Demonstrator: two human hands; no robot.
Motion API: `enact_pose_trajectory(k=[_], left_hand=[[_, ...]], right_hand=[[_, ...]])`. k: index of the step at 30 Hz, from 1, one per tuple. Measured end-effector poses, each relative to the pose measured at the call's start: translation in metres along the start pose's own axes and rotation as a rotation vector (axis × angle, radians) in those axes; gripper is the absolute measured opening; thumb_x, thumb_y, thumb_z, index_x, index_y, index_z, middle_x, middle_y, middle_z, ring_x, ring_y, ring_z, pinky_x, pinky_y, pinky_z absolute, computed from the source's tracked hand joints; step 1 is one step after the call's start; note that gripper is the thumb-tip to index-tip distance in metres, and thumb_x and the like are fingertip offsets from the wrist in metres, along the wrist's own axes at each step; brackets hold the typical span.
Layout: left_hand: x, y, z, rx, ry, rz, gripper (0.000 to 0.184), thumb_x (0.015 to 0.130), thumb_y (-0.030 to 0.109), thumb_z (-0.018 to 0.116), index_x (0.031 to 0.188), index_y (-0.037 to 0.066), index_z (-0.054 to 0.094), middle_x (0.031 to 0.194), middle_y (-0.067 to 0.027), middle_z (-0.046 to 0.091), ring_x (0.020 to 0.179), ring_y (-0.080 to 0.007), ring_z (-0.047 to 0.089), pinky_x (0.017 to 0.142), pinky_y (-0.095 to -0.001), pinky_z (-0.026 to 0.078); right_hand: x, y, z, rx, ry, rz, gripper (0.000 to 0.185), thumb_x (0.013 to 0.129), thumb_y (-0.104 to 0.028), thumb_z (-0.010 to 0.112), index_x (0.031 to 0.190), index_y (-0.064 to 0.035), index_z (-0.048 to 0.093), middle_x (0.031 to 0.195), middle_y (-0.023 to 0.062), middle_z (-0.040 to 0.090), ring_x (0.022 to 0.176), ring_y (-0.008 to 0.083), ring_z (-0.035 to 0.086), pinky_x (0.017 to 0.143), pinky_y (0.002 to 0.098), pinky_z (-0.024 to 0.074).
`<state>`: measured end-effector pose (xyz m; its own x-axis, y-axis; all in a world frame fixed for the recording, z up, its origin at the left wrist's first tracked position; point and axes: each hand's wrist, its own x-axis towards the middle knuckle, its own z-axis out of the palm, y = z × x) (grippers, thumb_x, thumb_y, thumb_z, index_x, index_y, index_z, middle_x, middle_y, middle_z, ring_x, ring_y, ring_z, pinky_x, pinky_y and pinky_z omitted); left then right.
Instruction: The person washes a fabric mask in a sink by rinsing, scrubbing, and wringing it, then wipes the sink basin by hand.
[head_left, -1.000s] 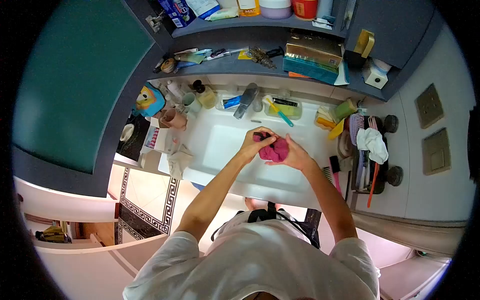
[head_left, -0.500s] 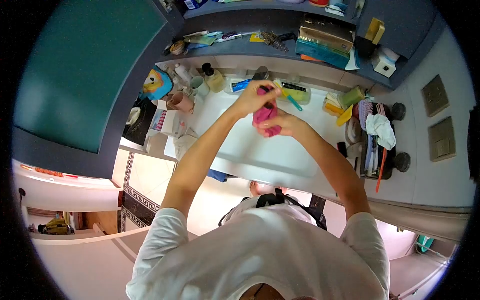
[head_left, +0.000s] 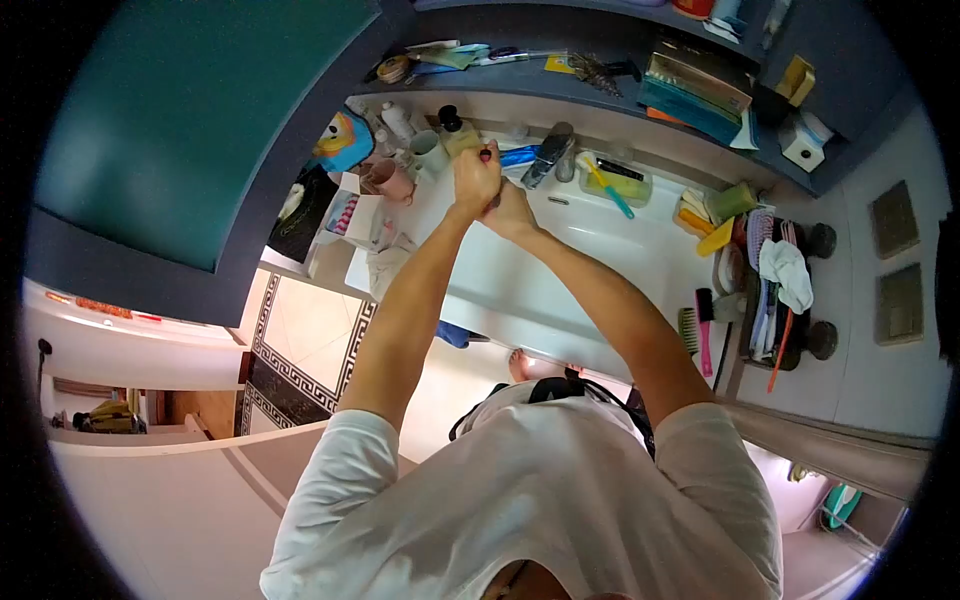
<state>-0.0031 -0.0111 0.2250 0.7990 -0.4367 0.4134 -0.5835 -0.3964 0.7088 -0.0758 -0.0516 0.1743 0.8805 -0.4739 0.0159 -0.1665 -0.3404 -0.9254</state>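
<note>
My left hand (head_left: 474, 184) is closed in a fist over the back left part of the white sink (head_left: 590, 265). Pressed against it from the right, my right hand (head_left: 512, 213) is closed as well. Both grip a small pink and dark cloth (head_left: 486, 155), almost wholly hidden now; only a dark reddish bit shows at the top of the left fist. Just behind the hands stands a pump bottle (head_left: 459, 132) of pale yellow liquid. The dark metal tap (head_left: 549, 155) is to their right.
Cups, including a pink mug (head_left: 390, 182), crowd the sink's left rim. A soap tray (head_left: 622, 184) with a toothbrush (head_left: 612, 193) lies at the back. On the right are a pink hairbrush (head_left: 705, 335) and a holder of combs (head_left: 765, 330). A dark shelf (head_left: 510, 85) overhangs the back.
Both hands have moved left in the view, towards the pump bottle, and closed tightly together. The pink cloth, plainly visible before, is now mostly covered by the fists. The view has shifted slightly.
</note>
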Motion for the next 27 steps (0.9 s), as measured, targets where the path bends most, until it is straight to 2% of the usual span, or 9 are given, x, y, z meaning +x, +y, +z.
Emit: enact_pose_trajectory(k=[6,12,15,18,21,23,25,27], left_hand=[[0.007,-0.023,-0.019,0.186,0.03,0.03,0.03,0.085,0.022,0.053,0.072,-0.003,0.064,0.071,-0.027,0.058,0.071,-0.0441,0.057,0.066,-0.0483,0.045],[0.014,-0.039,-0.035,0.252,-0.066,-0.047,0.028,0.084,0.023,0.053,0.076,-0.001,0.065,0.074,-0.0264,0.06,0.073,-0.0435,0.058,0.069,-0.047,0.046],[0.017,-0.054,-0.032,0.199,-0.004,0.055,0.041,0.089,0.026,0.05,0.064,-0.005,0.059,0.065,-0.0282,0.055,0.065,-0.048,0.053,0.061,-0.0486,0.043],[0.017,-0.059,-0.028,0.304,-0.086,-0.071,0.033,0.084,0.026,0.053,0.072,-0.003,0.062,0.068,-0.0247,0.059,0.068,-0.0383,0.061,0.065,-0.0435,0.047],[0.001,-0.094,-0.013,0.005,-0.239,-0.115,0.038,0.087,0.032,0.053,0.071,-0.003,0.057,0.06,-0.0173,0.056,0.056,-0.026,0.057,0.058,-0.0373,0.045],[-0.023,-0.105,-0.007,-0.292,-0.38,-0.152,0.04,0.091,0.036,0.052,0.073,0.0,0.059,0.062,-0.0073,0.059,0.059,-0.0167,0.055,0.056,-0.0315,0.043],[-0.047,-0.127,-0.004,-0.547,-0.389,-0.397,0.034,0.091,0.033,0.054,0.074,0.005,0.059,0.066,-0.003,0.058,0.061,-0.0148,0.055,0.055,-0.0298,0.044],[-0.076,-0.183,0.022,-0.82,-0.228,-0.735,0.025,0.09,0.03,0.057,0.082,0.007,0.059,0.072,-0.0042,0.057,0.065,-0.0162,0.056,0.057,-0.0324,0.049]], right_hand=[[0.012,-0.009,0.028,-0.125,-0.037,0.014,0.048,0.064,-0.029,0.075,0.097,-0.0004,0.056,0.09,0.0193,0.066,0.087,0.0357,0.064,0.075,0.0434,0.0507],[0.019,-0.019,0.042,-0.166,-0.058,-0.028,0.047,0.064,-0.029,0.075,0.096,-0.0008,0.056,0.087,0.0187,0.066,0.084,0.0349,0.064,0.071,0.0425,0.0517],[0.025,-0.016,0.05,-0.177,-0.069,-0.006,0.046,0.064,-0.029,0.075,0.095,-0.0008,0.056,0.086,0.0179,0.066,0.082,0.0346,0.064,0.069,0.0417,0.0522],[0.027,-0.006,0.057,-0.122,-0.108,0.014,0.05,0.063,-0.029,0.075,0.099,-0.0001,0.054,0.087,0.018,0.066,0.082,0.0351,0.064,0.071,0.042,0.0518],[0.021,0.026,0.048,-0.149,-0.159,0.01,0.061,0.061,-0.032,0.076,0.106,0.0009,0.051,0.096,0.0198,0.064,0.088,0.0361,0.063,0.077,0.0421,0.0502],[0.008,0.058,0.015,-0.195,-0.319,-0.201,0.068,0.062,-0.036,0.077,0.111,0.0016,0.048,0.11,0.0226,0.058,0.1,0.0359,0.058,0.086,0.0414,0.0467],[-0.009,0.104,-0.025,-0.326,-0.377,-0.114,0.073,0.063,-0.035,0.077,0.117,0.0031,0.045,0.116,0.0235,0.053,0.108,0.0352,0.053,0.091,0.0404,0.0431],[-0.021,0.148,-0.056,-0.579,-0.308,0.051,0.072,0.068,-0.03,0.075,0.122,0.0037,0.042,0.119,0.0234,0.05,0.112,0.0348,0.049,0.094,0.0403,0.0403]])
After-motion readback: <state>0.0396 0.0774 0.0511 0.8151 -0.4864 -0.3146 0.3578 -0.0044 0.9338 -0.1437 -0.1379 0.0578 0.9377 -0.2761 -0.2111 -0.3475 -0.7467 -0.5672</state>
